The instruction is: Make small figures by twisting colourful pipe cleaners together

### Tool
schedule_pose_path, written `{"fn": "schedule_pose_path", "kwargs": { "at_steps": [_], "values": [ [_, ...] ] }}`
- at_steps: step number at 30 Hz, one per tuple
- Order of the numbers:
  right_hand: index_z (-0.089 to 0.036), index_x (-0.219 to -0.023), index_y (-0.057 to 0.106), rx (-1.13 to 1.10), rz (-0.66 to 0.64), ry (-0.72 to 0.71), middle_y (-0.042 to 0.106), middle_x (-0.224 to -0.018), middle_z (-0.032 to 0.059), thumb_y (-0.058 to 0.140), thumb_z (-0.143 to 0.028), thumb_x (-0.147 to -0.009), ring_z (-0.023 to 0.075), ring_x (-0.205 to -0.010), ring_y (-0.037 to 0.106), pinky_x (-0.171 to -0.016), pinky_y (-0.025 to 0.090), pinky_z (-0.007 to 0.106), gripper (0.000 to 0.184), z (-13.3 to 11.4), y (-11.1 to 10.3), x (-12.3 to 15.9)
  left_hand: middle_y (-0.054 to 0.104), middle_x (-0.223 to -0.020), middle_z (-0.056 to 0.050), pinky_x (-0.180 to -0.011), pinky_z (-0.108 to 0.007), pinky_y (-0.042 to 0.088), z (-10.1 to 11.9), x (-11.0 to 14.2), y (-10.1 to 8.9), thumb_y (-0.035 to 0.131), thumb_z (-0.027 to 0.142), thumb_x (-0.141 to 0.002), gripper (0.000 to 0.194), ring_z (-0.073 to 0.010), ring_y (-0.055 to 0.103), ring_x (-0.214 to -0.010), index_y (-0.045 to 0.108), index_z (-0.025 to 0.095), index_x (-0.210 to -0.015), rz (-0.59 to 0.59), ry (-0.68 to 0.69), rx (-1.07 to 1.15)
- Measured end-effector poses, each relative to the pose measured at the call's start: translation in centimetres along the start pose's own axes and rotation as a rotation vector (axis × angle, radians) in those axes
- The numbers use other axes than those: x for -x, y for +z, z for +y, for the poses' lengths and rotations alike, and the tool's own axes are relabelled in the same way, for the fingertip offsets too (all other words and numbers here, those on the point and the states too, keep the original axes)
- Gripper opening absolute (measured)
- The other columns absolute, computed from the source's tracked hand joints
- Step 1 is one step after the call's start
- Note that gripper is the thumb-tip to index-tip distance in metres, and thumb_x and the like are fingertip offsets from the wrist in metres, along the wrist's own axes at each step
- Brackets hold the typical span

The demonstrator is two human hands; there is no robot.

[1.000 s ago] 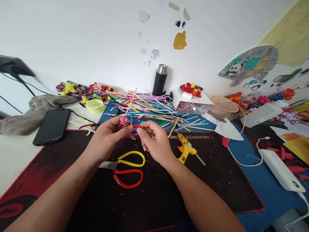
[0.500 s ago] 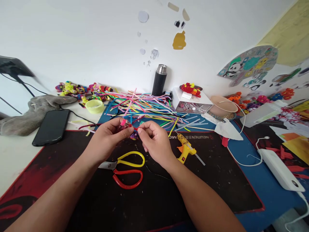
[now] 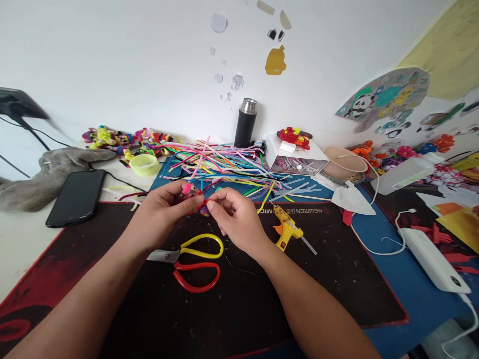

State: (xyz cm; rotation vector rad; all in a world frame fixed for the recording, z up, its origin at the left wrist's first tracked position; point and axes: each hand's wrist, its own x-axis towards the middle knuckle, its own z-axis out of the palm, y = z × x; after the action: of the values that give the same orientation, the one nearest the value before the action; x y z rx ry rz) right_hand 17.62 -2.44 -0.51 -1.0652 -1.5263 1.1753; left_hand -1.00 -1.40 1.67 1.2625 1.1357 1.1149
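Observation:
Between thumb and fingers, my left hand (image 3: 164,209) grips a small pipe-cleaner figure (image 3: 188,190) with a pink tip; most of it is hidden by the fingers. My right hand (image 3: 235,214) pinches a red pipe cleaner (image 3: 205,201) at the figure's right side, and the fingertips of both hands nearly meet. Below the hands lie scissors (image 3: 196,286) with one yellow and one red handle, on the black desk mat (image 3: 239,319). To the right of my right hand rests a yellow glue gun (image 3: 287,229) with a glue stick in its back.
Behind the hands spreads a pile of coloured pipe cleaners (image 3: 220,162). A black thermos (image 3: 245,124) and a white box (image 3: 295,159) stand near the wall. At left are a phone (image 3: 77,197) and a roll of pale-green tape (image 3: 144,165); at right, a white power bank (image 3: 434,259) with cables.
Both hands have shifted slightly left in view along with the whole scene. The red pipe cleaner now sits closer against the figure, its bend showing between the fingertips.

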Motion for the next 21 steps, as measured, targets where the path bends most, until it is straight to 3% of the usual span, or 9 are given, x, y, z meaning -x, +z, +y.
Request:
{"fn": "schedule_pose_path", "kwargs": {
  "at_steps": [5,13,21],
  "values": [
    [-0.024,-0.1,0.064,-0.147,-0.025,0.026,0.055,-0.064,-0.0062,0.07,-0.042,-0.097,0.0114,-0.051,0.05,-0.047,0.039,0.024,0.019,0.1,0.12,0.06,0.051,-0.063,0.006,-0.046,-0.024,0.028,-0.34,0.08,0.4,0.094,0.042,-0.072,0.038,-0.0084,0.035,-0.052,0.062,0.021,-0.073,0.03,-0.069,0.177],
    [-0.024,-0.096,0.063,-0.19,-0.013,0.03,0.057,-0.065,-0.0064,0.069,-0.039,-0.097,0.0098,-0.048,0.05,-0.046,0.04,0.024,0.017,-0.04,0.27,0.05,0.053,-0.065,0.006,-0.049,-0.025,0.027,-0.49,0.11,0.44,0.091,0.043,-0.079,0.037,-0.0093,0.038,-0.054,0.061,0.021,-0.076,-0.023,-0.066,0.151],
    [-0.022,-0.095,0.062,-0.224,0.021,0.042,0.056,-0.062,-0.0077,0.07,-0.041,-0.096,0.0084,-0.044,0.048,-0.043,0.038,0.022,0.02,-0.14,0.04,-0.04,0.057,-0.074,0.004,-0.056,-0.022,0.037,-0.98,0.08,0.22,0.087,0.043,-0.084,0.031,-0.0105,0.047,-0.061,0.066,0.02,-0.084,-0.067,0.01,0.045]
  ]
}}
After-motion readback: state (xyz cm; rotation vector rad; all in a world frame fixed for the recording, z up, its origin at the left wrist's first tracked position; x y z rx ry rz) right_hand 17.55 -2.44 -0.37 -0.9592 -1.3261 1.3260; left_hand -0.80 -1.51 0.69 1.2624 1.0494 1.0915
